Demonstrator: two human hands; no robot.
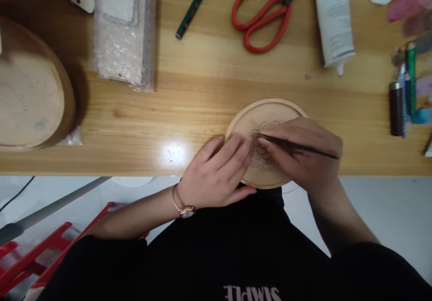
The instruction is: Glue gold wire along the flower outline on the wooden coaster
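Note:
A round pale wooden plate (pixel 248 120) with a raised rim lies at the table's near edge, jutting a little over it. A flower outline (pixel 265 163) in thin dark lines covers its middle, partly hidden by my hands. My left hand (pixel 221 170) grips the plate's left side, with fingers spread across the top and the thumb at the near rim. Pinched in my right hand (pixel 305 150) is a slim dark pen-like tool (pixel 300 146); whether pen or fine brush I cannot tell. Its tip meets the drawing near my left fingertips.
Red-handled scissors (pixel 263 20), a dark green pencil (pixel 194 8) and a white tube (pixel 334 24) lie beyond the plate. Bubble-wrapped pale pieces (pixel 123 40) and a large round wooden object (pixel 32 89) sit left. Several pens and tools (pixel 403 89) are right. A red stool (pixel 50 251) stands below left.

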